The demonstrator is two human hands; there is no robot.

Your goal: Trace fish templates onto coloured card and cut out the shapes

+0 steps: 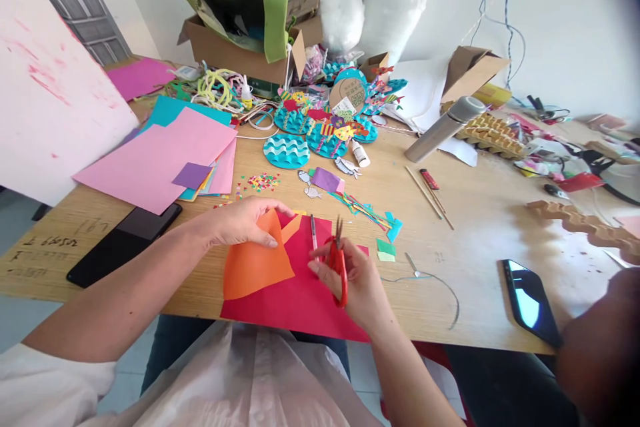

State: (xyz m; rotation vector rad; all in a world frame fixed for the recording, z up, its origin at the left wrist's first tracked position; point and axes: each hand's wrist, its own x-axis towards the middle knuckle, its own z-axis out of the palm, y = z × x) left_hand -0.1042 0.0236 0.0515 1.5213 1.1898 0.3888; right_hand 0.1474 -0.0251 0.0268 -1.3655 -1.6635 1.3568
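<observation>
At the frame's centre, left fingers pinch orange paper, seemingly only part-cut — right fingers grip scissors, apart from it.

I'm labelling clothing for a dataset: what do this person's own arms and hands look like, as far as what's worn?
The left hand and right hand are both bare, as are the wrists and forearms. A loose white sleeve covers the upper part of the left arm; any sleeve on the right arm is out of view.
</observation>
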